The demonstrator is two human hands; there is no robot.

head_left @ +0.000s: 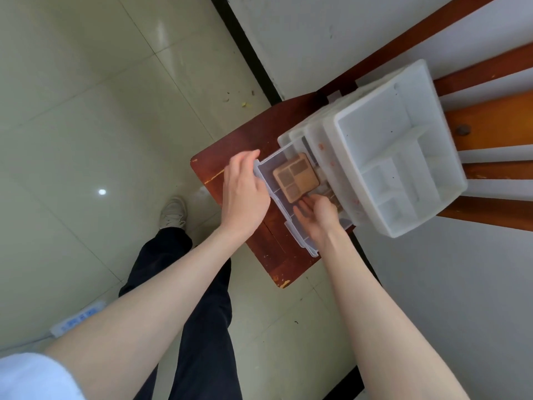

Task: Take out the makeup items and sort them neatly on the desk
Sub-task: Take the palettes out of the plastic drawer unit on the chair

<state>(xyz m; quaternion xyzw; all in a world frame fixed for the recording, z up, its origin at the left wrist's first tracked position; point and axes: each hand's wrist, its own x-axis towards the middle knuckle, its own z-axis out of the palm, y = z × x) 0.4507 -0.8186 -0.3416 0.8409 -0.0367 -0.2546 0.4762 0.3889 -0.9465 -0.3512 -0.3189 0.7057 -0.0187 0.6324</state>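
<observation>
Two bare forearms reach toward a white plastic organizer (403, 157) on a reddish desk (227, 157). Left hand (245, 194) grips the front edge of its pulled-out clear drawer (266, 168); right hand (315, 210), fingers loosely curled inside, touches a tan eyeshadow palette (295, 177) lying there.

Translucent frosted plastic organiser (403, 145), smooth; clear glossy plastic drawer (266, 168); matt tan palette (295, 176); reddish varnished wood desk (230, 145), edges chipped; glossy floor tiles (86, 111); dark cloth trousers (202, 327).
</observation>
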